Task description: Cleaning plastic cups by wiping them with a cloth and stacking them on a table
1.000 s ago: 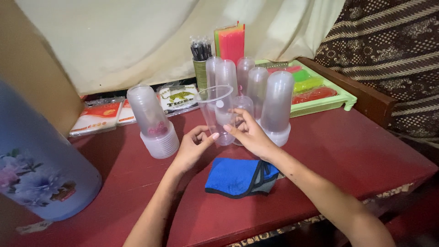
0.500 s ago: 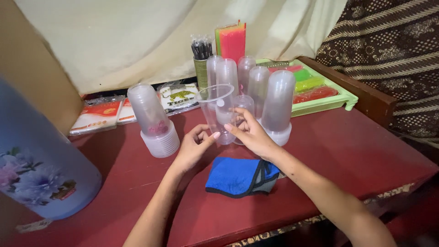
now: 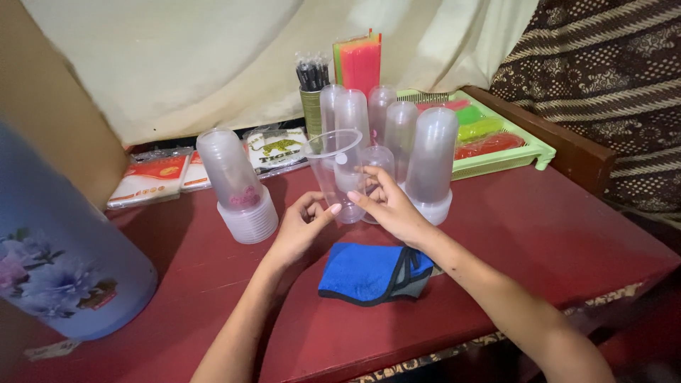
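A clear plastic cup (image 3: 339, 170) stands upright on the dark red table (image 3: 539, 234). My right hand (image 3: 390, 206) wraps its fingers around the lower right side of the cup. My left hand (image 3: 301, 228) touches the cup's base from the left with its fingertips. A folded blue cloth (image 3: 372, 273) lies on the table just below both hands. Behind the cup stand several upside-down stacks of clear cups (image 3: 431, 163).
Another upside-down cup stack (image 3: 237, 188) stands to the left. A big pale blue flowered container (image 3: 57, 262) sits at the near left. At the back are a green tray (image 3: 496, 138), a holder of black straws (image 3: 312, 89), coloured sheets (image 3: 360, 64) and flat packets (image 3: 152, 177).
Both hands stay on the cup; the fingers have shifted slightly around its lower part. Nothing else has moved.
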